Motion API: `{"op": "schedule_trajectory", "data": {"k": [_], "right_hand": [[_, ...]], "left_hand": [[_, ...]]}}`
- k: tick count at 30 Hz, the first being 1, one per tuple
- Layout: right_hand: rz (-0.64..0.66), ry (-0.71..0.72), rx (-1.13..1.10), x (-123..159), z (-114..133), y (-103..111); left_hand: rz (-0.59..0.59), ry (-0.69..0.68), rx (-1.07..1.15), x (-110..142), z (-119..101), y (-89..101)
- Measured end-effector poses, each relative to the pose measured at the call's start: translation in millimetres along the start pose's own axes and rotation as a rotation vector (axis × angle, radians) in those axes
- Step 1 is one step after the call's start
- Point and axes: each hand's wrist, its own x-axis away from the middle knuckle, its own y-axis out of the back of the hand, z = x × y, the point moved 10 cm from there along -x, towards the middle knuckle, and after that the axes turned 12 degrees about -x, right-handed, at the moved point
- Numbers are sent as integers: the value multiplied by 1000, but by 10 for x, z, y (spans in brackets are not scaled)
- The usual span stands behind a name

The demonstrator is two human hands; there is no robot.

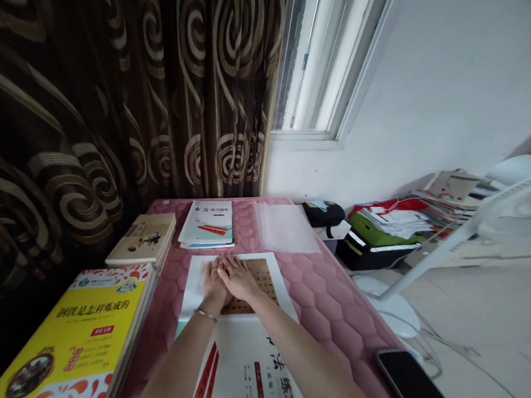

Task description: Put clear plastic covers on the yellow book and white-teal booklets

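Both my hands lie flat, side by side, on an open white book with a brown gridded page on the pink quilted table. My left hand wears a thin bracelet at the wrist and its fingers are stretched out. My right hand partly overlaps it, fingers also stretched forward. Neither hand holds anything. A white booklet with red characters lies nearer to me under my forearms.
A yellow book tops a stack at the left. A tan book, a white-and-green workbook and a clear plastic sleeve lie at the far edge. A phone sits at the near right. A white fan and piled papers stand right.
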Motion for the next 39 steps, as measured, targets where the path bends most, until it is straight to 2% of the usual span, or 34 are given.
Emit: {"op": "schedule_trajectory", "data": {"k": [3, 7, 9, 13, 20, 23, 25, 27, 32, 34, 39], "right_hand": [[-37, -77, 83, -10, -322, 84], [-114, -222, 203, 156, -853, 336], [-146, -274, 234, 223, -1029, 430], [-186, -277, 265, 248, -1110, 471], [-192, -268, 280, 225, -1128, 416], [-191, -272, 288, 232, -1136, 419], [-192, -274, 294, 242, -1125, 426], [-199, -272, 301, 253, -1102, 434], [-197, -275, 303, 268, -1080, 421], [-197, -271, 303, 261, -1087, 428], [-208, -274, 313, 267, -1019, 500]], "left_hand": [[-47, 42, 43, 24, 31, 81], [-53, 69, 81, 19, 21, 104], [-45, 77, 94, 0, 26, 92], [-43, 156, 102, 9, 251, 57], [-20, 312, 52, 231, 985, -13], [11, 379, 34, 314, 1100, 28], [-6, 395, -4, 388, 1038, 107], [-37, 354, -38, 499, 845, 171], [-48, 74, 48, 887, 150, 96], [-36, 48, 85, 997, 56, 52], [4, 52, 109, 1022, 79, 21]]}}
